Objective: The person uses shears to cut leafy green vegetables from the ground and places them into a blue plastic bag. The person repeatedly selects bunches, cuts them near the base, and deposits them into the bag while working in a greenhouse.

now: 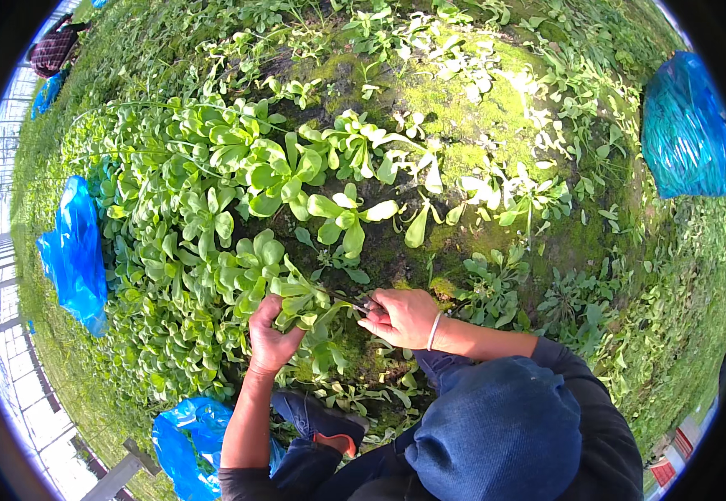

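Note:
My left hand (273, 337) grips a leafy green plant (297, 293) with rounded leaves, at the edge of a dense bed of the same plants (169, 250). A small knife (352, 303) is held in my right hand (405, 318), which wears a white band at the wrist. Its dark, thin blade points left towards the base of the held plant; leaves partly hide the tip. Just beyond my hands, a single rosette (347, 218) stands on dark soil.
An open blue plastic bag (191, 438) with some leaves sits beside my left forearm. Another blue bag (78, 250) stands on the plants at left, and a full one (689, 128) at far right. My shoe (313, 416) rests on the ground. A person (53, 50) bends down at upper left.

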`<state>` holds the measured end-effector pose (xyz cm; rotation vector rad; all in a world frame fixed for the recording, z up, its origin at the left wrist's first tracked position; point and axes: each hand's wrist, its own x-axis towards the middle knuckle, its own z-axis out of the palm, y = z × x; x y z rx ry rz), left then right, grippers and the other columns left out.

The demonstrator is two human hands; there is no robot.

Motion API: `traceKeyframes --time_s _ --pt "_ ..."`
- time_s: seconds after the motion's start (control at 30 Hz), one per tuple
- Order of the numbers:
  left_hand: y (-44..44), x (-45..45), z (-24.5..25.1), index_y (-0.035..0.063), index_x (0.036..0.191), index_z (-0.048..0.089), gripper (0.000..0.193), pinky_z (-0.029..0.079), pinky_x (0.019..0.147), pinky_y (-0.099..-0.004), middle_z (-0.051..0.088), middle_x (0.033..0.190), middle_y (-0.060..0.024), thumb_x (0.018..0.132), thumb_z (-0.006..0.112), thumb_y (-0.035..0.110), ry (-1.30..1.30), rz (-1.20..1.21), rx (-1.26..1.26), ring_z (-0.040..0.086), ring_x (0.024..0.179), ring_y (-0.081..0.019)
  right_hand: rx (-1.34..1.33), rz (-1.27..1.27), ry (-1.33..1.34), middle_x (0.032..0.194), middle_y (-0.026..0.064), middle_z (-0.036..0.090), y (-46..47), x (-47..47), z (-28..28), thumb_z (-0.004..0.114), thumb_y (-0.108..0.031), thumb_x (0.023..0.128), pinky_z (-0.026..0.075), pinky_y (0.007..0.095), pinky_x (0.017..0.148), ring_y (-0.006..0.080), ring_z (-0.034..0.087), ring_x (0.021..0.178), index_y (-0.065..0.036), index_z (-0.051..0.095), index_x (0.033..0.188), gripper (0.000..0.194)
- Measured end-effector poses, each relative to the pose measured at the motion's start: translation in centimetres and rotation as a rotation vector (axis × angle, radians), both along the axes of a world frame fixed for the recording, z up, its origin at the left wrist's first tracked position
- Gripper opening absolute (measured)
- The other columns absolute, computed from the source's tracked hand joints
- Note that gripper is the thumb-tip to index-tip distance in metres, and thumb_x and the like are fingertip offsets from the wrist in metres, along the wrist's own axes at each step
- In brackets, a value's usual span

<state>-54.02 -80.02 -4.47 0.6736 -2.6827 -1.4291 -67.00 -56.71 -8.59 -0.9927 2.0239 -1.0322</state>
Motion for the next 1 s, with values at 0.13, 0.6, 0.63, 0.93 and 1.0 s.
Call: traceKeyframes --time_s 0.13,0.6,0.63,0.93,1.0 --pt "0.8 -4.0 3.9 0.0077 0.088 0.063 0.033 0.051 0.072 -0.0388 0.063 0.097 -0.0075 0.056 0.070 0.002 -0.026 -0.425 -0.371 0.061 0.079 -0.0310 0.004 -0.183 -0.461 0.060 0.0034 0.058 3.8 -0.5 -2.1 0.059 -0.035 0.093 0.049 0.0341 0.049 0.0204 0.059 0.050 -0.009 0.048 0.071 0.036" --pt "1.1 -17.3 -0.3 0.0096 0.092 0.063 0.035 0.054 0.072 -0.0402 0.054 0.110 -0.0163 0.058 0.069 0.003 -0.342 -0.737 -0.789 0.065 0.083 -0.0322 0.061 -0.257 -1.205 0.066 0.0083 0.060 -0.8 -7.0 -6.8 0.050 -0.052 0.094 0.049 0.0308 0.042 0.0168 0.059 0.047 -0.002 0.056 0.084 0.052" --pt "0.1 -16.8 -0.4 0.0095 0.089 0.062 0.033 0.054 0.070 -0.0411 0.056 0.095 -0.0126 0.058 0.069 0.003 -0.242 -0.690 -0.750 0.065 0.080 -0.0319 0.036 -0.270 -1.171 0.062 0.0068 0.058 -0.5 -7.2 -5.8 0.052 -0.049 0.094 0.046 0.0303 0.039 0.0154 0.055 0.043 -0.002 0.055 0.082 0.048" --pt "1.4 -24.8 2.1 0.0052 0.137 0.034 0.078 0.053 0.077 -0.0413 0.064 0.097 -0.0190 0.063 0.060 0.004 -0.439 -0.722 -0.552 0.064 0.090 -0.0352 0.150 -0.393 -0.981 0.070 0.0110 0.064 -0.9 -15.7 -3.9 0.046 -0.054 0.094 0.055 0.0323 0.049 0.0210 0.066 0.057 -0.001 0.056 0.088 0.054" --pt "0.3 -27.2 -0.3 -0.0009 0.150 0.008 0.102 0.053 0.080 -0.0404 0.065 0.099 -0.0211 0.062 0.058 0.005 -0.421 -0.717 -0.580 0.064 0.093 -0.0358 0.194 -0.378 -0.998 0.072 0.0136 0.064 -2.5 -17.5 -3.7 0.046 -0.056 0.093 0.056 0.0352 0.050 0.0233 0.067 0.060 0.000 0.057 0.088 0.058"
